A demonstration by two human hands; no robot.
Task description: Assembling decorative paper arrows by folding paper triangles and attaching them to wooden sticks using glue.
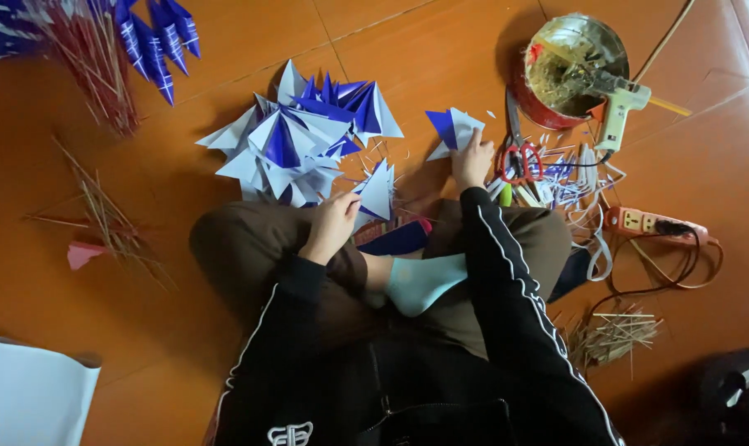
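I sit cross-legged on an orange tiled floor. My left hand (331,223) is closed on a folded blue-and-white paper triangle (378,188) held just above my knee. My right hand (473,157) presses down on another blue-and-white paper piece (450,128) lying flat on the floor ahead of me. A heap of folded blue-and-white paper triangles (300,136) lies on the floor just beyond my left hand. Red-handled scissors (519,157) rest right beside my right hand.
A glue gun (615,103) leans on a round red tin (574,66) at the far right. A power strip (651,223) with cables lies to the right. Thin sticks (614,334) and paper scraps are scattered; finished paper-on-stick pieces (102,41) sit far left, a white sheet (31,396) near left.
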